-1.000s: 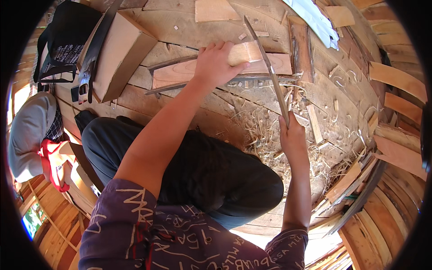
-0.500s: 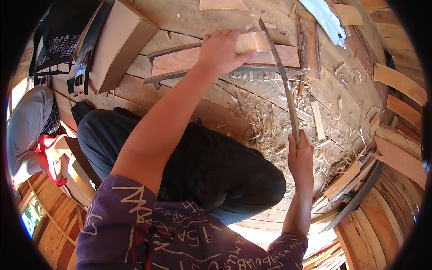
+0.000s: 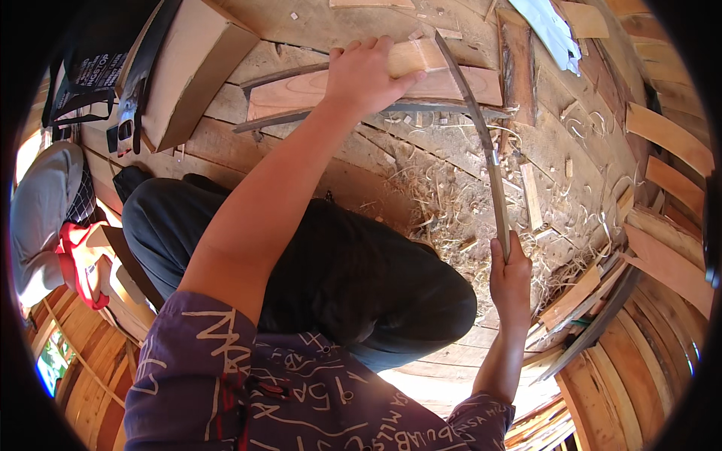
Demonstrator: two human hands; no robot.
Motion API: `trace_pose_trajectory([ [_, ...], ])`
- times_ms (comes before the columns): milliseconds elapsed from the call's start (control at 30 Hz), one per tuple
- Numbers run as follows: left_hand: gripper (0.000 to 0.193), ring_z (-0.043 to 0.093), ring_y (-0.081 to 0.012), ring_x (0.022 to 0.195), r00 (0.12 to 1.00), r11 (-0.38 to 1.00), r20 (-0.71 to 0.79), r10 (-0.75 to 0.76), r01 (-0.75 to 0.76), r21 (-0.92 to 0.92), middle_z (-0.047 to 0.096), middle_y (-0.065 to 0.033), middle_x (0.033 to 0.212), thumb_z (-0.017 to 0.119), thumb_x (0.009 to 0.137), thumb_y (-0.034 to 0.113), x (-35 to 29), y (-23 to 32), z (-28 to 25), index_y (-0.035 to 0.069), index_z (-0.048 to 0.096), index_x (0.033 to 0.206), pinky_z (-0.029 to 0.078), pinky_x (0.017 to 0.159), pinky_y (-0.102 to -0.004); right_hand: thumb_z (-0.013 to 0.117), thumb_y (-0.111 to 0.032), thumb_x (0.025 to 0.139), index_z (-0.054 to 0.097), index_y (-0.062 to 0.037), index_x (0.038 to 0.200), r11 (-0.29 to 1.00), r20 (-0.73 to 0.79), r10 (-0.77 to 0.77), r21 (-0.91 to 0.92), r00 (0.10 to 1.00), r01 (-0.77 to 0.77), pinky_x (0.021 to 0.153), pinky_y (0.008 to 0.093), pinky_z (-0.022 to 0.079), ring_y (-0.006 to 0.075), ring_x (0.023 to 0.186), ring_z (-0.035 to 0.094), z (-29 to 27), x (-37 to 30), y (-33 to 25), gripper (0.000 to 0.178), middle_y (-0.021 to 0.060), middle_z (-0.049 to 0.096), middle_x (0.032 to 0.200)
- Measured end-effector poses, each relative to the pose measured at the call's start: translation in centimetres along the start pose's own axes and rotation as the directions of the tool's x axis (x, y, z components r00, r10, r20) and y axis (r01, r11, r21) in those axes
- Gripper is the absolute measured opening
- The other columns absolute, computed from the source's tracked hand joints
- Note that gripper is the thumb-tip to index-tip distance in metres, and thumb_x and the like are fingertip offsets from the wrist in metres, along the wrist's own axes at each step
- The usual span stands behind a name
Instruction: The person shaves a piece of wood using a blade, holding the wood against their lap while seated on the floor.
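My left hand (image 3: pixel 367 75) presses on a pale wooden block (image 3: pixel 412 60), its fingers over the far side and its thumb along the near side. The block rests on a wider reddish board (image 3: pixel 293 92) with dark, bark-like edges. My right hand (image 3: pixel 513 276) is closed round the long wooden handle of a knife (image 3: pixel 468 94). The knife's narrow dark blade slants away from me across the board, close by the block's right end. Whether its edge touches the block I cannot tell.
Curled wood shavings (image 3: pixel 444 203) and chips litter the plank floor. A bark-edged slab (image 3: pixel 517 71) lies right of the board. A cardboard box (image 3: pixel 197 75) and black bag (image 3: pixel 94 71) are at far left; curved planks (image 3: pixel 669 135) line the right side. My bent leg (image 3: pixel 391 278) is below.
My right hand has drawn the knife toward me and slightly right. My left hand stays on the block, with only a slight shift up and left in the picture.
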State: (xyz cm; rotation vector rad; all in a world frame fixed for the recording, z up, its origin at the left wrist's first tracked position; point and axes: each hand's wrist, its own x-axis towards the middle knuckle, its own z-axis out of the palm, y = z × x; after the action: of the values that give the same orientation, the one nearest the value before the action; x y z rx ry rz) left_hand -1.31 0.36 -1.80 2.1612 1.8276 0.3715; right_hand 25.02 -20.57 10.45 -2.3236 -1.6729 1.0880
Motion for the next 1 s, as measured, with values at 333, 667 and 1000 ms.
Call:
trace_pose_trajectory([
  [333,0.068,0.06,-0.0334,0.104,0.996,0.999,0.074,-0.048,0.049,-0.009,0.066,-0.0139,0.106,0.056,0.083,0.066,0.9,1.0,0.4,0.003,0.058,0.11,0.038,0.094,-0.0507,0.05,-0.024,0.1,0.055,-0.003,0.107,0.997,-0.044,-0.064,0.037,0.997,0.066,0.055,0.0463,0.043,0.0421,0.061,0.06,2.4,8.0,-0.6,0.022,0.0218,0.059,0.066],
  [667,0.066,0.06,-0.0327,0.104,0.999,0.999,-0.002,0.033,-0.033,0.007,0.066,-0.0129,0.107,0.057,0.082,0.066,0.3,-0.4,0.6,0.006,0.06,0.109,0.038,0.094,-0.0495,0.052,-0.022,0.1,0.054,-0.0017,0.101,1.0,0.046,0.004,-0.013,0.999,-0.003,0.053,0.0439,0.041,0.0355,0.055,0.058,-0.7,1.8,-0.6,0.021,0.0201,0.055,0.063],
  [1000,0.065,0.063,-0.0325,0.097,0.999,1.0,0.04,-0.03,0.03,0.009,0.067,-0.0128,0.099,0.058,0.081,0.066,0.8,0.0,0.7,0.005,0.06,0.104,0.039,0.092,-0.0497,0.05,-0.025,0.101,0.053,-0.0011,0.103,0.999,0.014,-0.028,0.018,1.0,0.028,0.055,0.046,0.044,0.0395,0.066,0.064,1.1,6.4,-2.3,0.024,0.0214,0.057,0.066],
])
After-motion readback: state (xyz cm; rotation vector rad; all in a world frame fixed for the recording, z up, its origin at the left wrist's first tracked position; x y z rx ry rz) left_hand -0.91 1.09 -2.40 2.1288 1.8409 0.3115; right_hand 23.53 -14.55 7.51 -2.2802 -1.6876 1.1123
